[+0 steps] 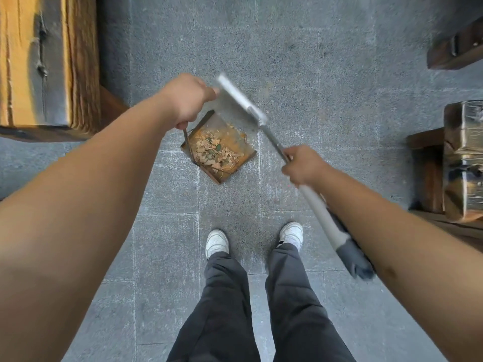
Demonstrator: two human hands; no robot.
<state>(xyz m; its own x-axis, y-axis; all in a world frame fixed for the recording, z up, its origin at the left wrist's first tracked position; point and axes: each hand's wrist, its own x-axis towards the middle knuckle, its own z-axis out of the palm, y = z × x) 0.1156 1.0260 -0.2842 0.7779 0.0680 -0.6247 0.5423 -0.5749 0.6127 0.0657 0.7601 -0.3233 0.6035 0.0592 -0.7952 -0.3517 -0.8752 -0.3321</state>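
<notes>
The left grip (187, 100) clenches the thin handle (186, 137) of the dustpan (234, 142), mid-frame, holding dry leaves (211, 152). The right grip (304, 165) grasps the broom (321, 205), centre right.

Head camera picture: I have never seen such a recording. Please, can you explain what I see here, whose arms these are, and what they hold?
There is no machine here. A person wears a wide-angle camera on the head, so you look down along their own arms to their legs and white shoes. The left hand grips the thin handle of a rusty dustpan, which holds dry leaves. The right hand grips a long broom, blurred in this picture; its dark head is beside the right forearm. Below is a grey stone floor, with heavy wooden furniture at the left.
</notes>
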